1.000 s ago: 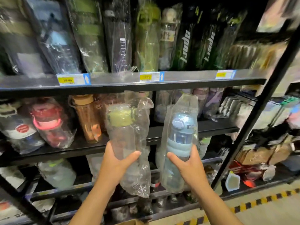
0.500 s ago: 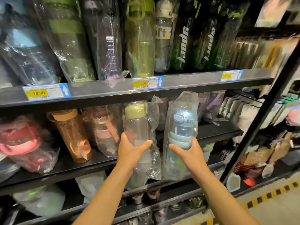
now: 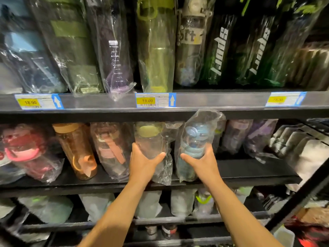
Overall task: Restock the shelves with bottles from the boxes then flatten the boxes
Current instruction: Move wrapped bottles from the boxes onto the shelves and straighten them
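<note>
My left hand (image 3: 142, 162) grips a clear bottle with a yellow-green lid (image 3: 150, 139), wrapped in a plastic bag, its base on the middle shelf (image 3: 249, 173). My right hand (image 3: 201, 161) grips a bagged blue bottle (image 3: 193, 139) beside it, also standing on that shelf. Both bottles are upright, just under the upper shelf's front rail (image 3: 213, 102). The two hands are close together, thumbs pointing inward. No box is in view.
Bagged bottles fill the middle shelf: red (image 3: 25, 148), orange (image 3: 76, 150), pink-strapped (image 3: 110, 148) to the left, purple ones (image 3: 249, 136) to the right. Tall bottles stand on the upper shelf above yellow price tags (image 3: 151, 100). More bagged goods lie on the shelf below (image 3: 178, 220).
Both hands have moved up and forward, carrying the two bagged bottles from in front of the shelving onto the middle shelf. The view has come closer to the shelves.
</note>
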Demonstrator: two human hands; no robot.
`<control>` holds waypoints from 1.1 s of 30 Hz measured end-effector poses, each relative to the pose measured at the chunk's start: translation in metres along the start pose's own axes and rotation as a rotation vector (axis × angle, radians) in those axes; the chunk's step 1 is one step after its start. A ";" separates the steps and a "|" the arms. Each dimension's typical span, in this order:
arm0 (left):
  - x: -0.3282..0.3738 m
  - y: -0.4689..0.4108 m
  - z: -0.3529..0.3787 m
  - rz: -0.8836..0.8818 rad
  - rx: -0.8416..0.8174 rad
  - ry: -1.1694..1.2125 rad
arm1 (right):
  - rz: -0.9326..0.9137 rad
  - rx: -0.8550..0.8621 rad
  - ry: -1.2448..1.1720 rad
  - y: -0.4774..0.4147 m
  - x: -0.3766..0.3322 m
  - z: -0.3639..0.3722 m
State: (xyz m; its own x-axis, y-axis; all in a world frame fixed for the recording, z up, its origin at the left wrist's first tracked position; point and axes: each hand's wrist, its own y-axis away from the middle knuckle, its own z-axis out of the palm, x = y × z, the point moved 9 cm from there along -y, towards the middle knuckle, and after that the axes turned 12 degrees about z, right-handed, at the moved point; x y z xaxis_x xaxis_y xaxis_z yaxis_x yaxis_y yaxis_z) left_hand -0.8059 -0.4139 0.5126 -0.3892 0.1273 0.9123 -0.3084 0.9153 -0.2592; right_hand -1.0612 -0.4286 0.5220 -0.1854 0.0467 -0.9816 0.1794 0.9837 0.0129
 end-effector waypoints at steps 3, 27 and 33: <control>-0.004 0.001 0.006 -0.016 0.020 -0.049 | 0.008 -0.012 0.012 -0.012 0.006 0.001; 0.003 -0.003 0.000 -0.021 0.030 -0.235 | -0.004 -0.015 0.190 -0.024 0.014 0.015; 0.007 0.003 -0.001 -0.021 0.000 -0.232 | 0.028 -0.023 0.218 -0.021 0.010 0.014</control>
State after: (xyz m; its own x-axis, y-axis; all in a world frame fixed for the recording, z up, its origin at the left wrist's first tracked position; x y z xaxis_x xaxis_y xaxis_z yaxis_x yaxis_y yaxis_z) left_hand -0.8089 -0.4103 0.5185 -0.5717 0.0174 0.8203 -0.3184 0.9167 -0.2413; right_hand -1.0531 -0.4510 0.5089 -0.3853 0.1076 -0.9165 0.1657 0.9851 0.0460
